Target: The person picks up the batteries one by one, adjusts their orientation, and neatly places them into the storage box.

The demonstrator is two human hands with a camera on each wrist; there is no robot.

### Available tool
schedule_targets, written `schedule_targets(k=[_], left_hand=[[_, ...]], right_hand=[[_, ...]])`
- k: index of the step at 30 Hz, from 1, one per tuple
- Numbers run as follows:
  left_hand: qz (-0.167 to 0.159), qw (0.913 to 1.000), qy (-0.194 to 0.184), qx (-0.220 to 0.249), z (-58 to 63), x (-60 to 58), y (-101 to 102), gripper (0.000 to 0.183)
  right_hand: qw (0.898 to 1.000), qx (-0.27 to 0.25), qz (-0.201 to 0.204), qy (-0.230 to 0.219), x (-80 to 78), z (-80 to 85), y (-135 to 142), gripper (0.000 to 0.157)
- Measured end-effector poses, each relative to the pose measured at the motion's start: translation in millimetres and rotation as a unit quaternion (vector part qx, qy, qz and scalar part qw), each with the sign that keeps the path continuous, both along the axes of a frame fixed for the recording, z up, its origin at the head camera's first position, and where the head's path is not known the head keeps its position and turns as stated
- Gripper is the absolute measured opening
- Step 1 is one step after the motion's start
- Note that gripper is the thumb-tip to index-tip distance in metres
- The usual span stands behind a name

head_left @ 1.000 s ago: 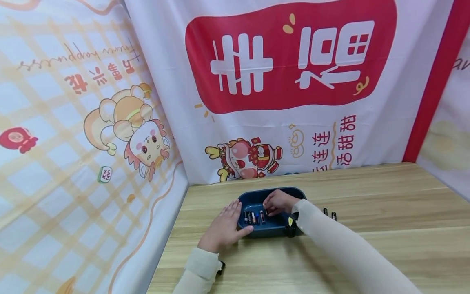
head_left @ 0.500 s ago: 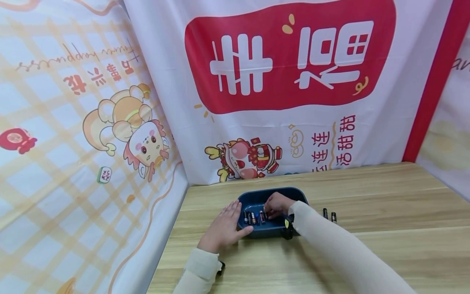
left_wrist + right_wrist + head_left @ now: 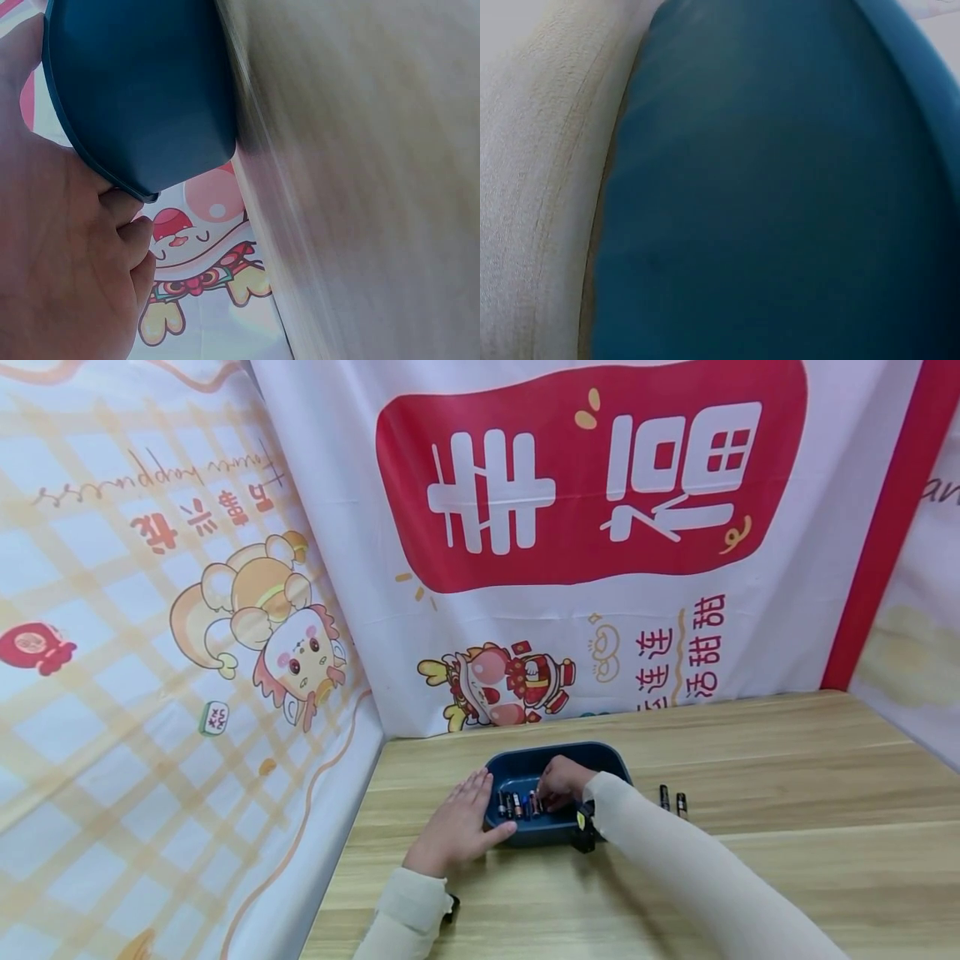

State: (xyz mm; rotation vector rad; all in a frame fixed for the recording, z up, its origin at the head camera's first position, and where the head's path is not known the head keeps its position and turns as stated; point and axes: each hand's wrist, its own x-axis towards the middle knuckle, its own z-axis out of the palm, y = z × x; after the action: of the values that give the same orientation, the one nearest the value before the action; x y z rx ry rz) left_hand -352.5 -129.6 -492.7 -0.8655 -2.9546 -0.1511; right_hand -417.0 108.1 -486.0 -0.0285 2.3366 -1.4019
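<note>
A dark blue plastic bin (image 3: 540,835) sits on the table, with several batteries (image 3: 517,806) lying side by side in its left part. My left hand (image 3: 453,827) rests on the bin's left end, fingers straight along the rim and thumb on the front edge. In the left wrist view this hand (image 3: 67,255) touches the rim of the bin (image 3: 142,97). Inside the bin, my right hand (image 3: 562,781) pinches a battery at the right end of the row, mostly hidden by the fingers. Only a sleeve and the blue bin wall (image 3: 765,180) fill the right wrist view.
Two black batteries (image 3: 664,797) stand or lie on the wooden table (image 3: 787,777) right of the bin, partly behind the right sleeve (image 3: 675,852). Printed cloth (image 3: 480,610) hangs behind the table and along its left side.
My right hand has shifted slightly left inside the bin, bringing the pinched battery close against the row. The left hand and the bin have stayed put.
</note>
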Motion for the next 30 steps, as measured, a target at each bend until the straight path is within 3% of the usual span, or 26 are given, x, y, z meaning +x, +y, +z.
schedule_targets(k=[11, 30], left_hand=[[-0.001, 1.0000, 0.006, 0.000, -1.8, -0.2, -0.5, 0.095], [0.003, 1.0000, 0.002, 0.000, -4.5, -4.5, -1.3, 0.095]], right_hand=[[0.999, 0.043, -0.004, 0.018, -3.0, -2.7, -7.6, 0.004], [0.996, 0.077, -0.001, 0.043, -3.1, -4.6, -11.6, 0.011]])
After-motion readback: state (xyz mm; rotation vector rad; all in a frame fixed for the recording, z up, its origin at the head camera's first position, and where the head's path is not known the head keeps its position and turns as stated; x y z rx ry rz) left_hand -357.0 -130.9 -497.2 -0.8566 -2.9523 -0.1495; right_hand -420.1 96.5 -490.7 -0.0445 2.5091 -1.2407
